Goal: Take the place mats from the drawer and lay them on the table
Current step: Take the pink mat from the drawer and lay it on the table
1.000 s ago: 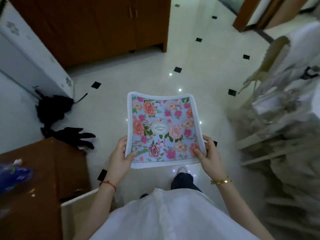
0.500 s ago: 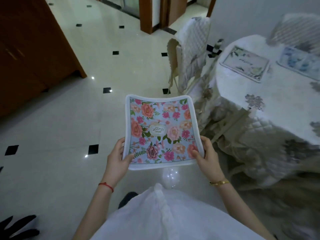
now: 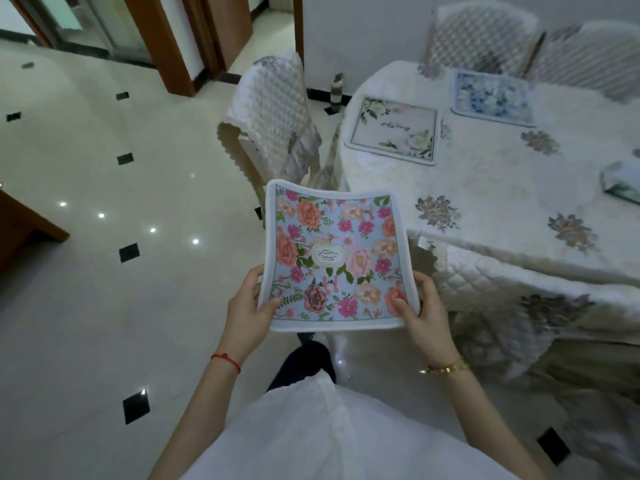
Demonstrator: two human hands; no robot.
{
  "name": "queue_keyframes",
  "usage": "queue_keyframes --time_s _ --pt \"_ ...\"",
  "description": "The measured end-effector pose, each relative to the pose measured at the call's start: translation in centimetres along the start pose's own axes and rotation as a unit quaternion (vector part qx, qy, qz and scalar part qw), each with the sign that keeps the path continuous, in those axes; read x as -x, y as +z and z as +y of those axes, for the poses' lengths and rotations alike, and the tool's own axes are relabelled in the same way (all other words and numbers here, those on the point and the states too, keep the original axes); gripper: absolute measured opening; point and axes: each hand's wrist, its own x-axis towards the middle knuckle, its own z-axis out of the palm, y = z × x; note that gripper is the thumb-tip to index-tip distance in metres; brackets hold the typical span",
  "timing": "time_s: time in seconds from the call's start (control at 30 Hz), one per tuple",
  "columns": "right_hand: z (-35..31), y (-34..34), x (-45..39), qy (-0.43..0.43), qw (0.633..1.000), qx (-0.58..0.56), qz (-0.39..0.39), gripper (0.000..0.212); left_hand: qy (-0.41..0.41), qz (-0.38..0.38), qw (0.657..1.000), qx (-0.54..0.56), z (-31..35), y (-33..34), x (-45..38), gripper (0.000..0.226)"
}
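A blue place mat with pink and orange flowers (image 3: 334, 254) is held flat in front of me, above the floor. My left hand (image 3: 247, 311) grips its near left edge and my right hand (image 3: 420, 315) grips its near right edge. The table (image 3: 502, 209), under a quilted white cloth, stands to the right. On it lie a cream floral mat (image 3: 394, 131) and, behind that, a blue-and-white floral mat (image 3: 491, 97). A third mat (image 3: 621, 181) is partly cut off at the right edge. The drawer is out of view.
A chair with a quilted white cover (image 3: 273, 119) stands at the table's left, just beyond the held mat. More covered chairs (image 3: 481, 32) stand behind the table. A small striped bottle (image 3: 336, 90) stands by the wall. Glossy tiled floor (image 3: 104, 289) spreads to the left.
The view has swung right from the cabinet and floor toward the table, which now fills the right side. Both hands keep the same grip on the floral mat.
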Motion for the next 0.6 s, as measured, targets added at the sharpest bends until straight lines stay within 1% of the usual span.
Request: queue_keyframes --time_s 0.13,0.3,0.4,0.5,0.6 --pt "-1.4 -1.0 -5.9 0.000 0.999 -0.010 0.036 0.040 0.027 -0.023 0.999 -0.020 2.8 1.5 -7.6 0.051" --pt "-2.1 -3.8 -11.9 0.017 0.994 0.007 0.109 0.042 0.067 -0.079 0.994 -0.027 6.8 5.4 -16.0 0.054" --pt "-1.4 -6.2 -14.2 0.028 0.990 0.004 0.141 0.041 0.088 -0.110 0.989 -0.035 8.8 8.7 -19.4 0.051" --pt "0.5 -8.9 -15.9 0.045 0.987 0.003 0.154 0.043 0.094 -0.156 0.983 -0.027 9.9 12.5 -21.9 0.049" --pt "2.5 -12.4 -17.5 0.056 0.984 0.019 0.168 0.044 0.086 -0.178 0.980 -0.025 10.9 17.1 -23.6 0.049"
